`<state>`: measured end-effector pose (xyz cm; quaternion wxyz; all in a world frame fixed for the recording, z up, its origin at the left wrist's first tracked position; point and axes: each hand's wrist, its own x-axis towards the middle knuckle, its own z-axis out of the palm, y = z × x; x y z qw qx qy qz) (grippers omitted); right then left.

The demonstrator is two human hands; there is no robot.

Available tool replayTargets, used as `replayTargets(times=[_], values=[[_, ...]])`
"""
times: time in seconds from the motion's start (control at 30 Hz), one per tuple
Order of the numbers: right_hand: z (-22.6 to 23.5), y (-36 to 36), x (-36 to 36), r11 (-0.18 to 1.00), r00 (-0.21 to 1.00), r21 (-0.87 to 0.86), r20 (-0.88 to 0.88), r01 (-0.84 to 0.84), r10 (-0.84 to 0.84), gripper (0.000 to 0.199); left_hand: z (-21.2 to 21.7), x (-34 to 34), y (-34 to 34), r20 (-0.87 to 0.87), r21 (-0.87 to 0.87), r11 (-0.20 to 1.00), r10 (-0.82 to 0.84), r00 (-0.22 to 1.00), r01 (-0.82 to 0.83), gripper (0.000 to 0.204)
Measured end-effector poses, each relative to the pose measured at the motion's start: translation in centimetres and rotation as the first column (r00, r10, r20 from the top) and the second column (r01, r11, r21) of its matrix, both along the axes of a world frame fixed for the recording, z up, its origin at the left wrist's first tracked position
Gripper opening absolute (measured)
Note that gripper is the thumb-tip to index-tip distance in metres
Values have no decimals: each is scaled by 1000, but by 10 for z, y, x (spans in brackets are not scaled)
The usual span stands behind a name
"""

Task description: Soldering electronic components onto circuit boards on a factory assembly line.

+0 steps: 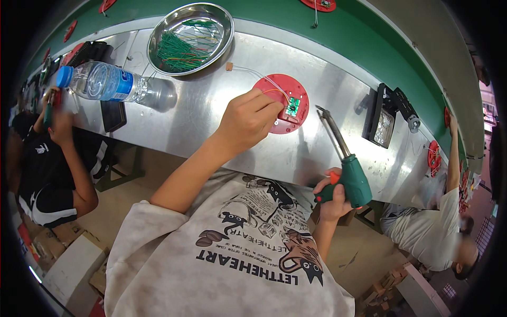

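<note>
A round red plastic disc [300,91] lies on the metal bench with a small green circuit board [293,107] on it. Thin wires run over the disc to the board, and a pale pair of wires [251,70] leads off to a small brown piece [229,66]. My left hand [248,120] is closed in a pinch over the disc's left part, its fingertips beside the board; what they pinch is hidden. Gripped in my right hand [334,199] is a green soldering gun [356,182], its tip pointing up, just right of the disc and apart from it.
A steel bowl [227,47] holds green wires [179,53]. Left of it lie a water bottle [108,82] and a dark phone [113,115]. At right are a black tray [381,119] and a black cylindrical object [406,108]. People work on both sides.
</note>
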<state>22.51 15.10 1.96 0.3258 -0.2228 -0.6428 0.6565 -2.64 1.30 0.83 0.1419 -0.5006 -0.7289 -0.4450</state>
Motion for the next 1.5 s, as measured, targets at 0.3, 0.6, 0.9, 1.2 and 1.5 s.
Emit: replayTargets(times=[0.3, 0.6, 0.9, 1.2, 1.5], values=[[-13, 17, 1, 971, 982, -190, -90, 148, -168, 41, 2, 2, -2, 36, -28, 1000, -7, 999, 8, 15], [-10, 20, 3, 965, 969, -216, -162, 148, -185, 42, 12, 5, 0, -36, -110, 985, 128, 991, -131, 23], [-25, 51, 27, 968, 943, -98, -222, 233, -249, 43, 51, -39, 41, 65, -525, 822, -218, 974, 219, 45], [-32, 46, 20, 866, 801, -218, -328, 451, -500, 40, 21, -149, 215, -250, -338, 891, 225, 942, -303, 50], [-21, 49, 6, 822, 774, -280, -288, 495, -564, 34, 5, -195, 310, -60, -411, 822, 408, 911, -395, 27]])
